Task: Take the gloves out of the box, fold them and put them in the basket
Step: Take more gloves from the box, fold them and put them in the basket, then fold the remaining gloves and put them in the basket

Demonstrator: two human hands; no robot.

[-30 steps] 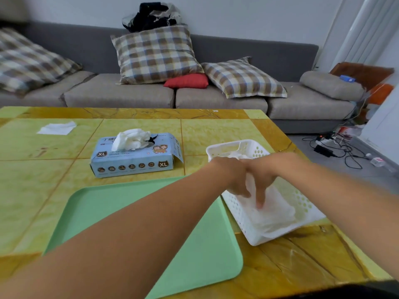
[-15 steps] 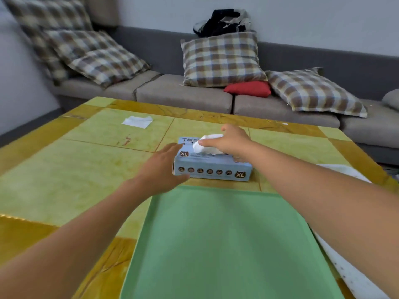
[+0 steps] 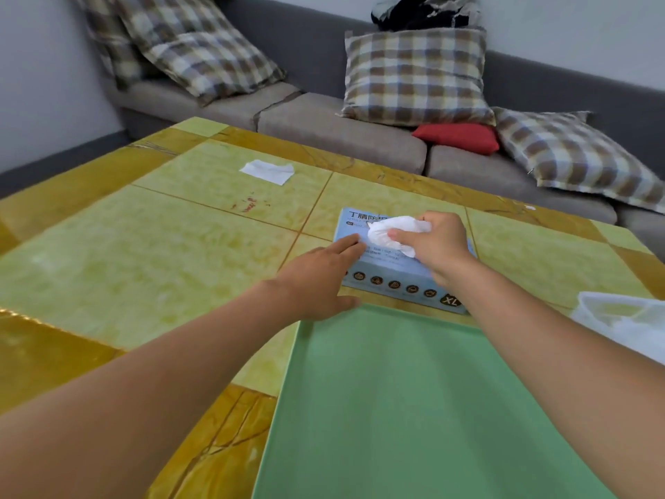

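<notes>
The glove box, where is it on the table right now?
In the head view the glove box sits mid-table, just beyond the green tray, with the left hand resting on its left end.

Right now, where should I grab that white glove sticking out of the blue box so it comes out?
Pinch the bunched white glove from above, where it puffs out of the blue box. The right hand already grips that tuft, while the left hand rests flat fingers on the box's left end, probably steadying it. Pulling upward should work best.

Evenly lit by soft, diffuse daylight, with only faint shadows. Mild glare on the glossy yellow tiled worktop (image 3: 151,246). Slightly soft throughout, stretched and bent toward the edges.
</notes>
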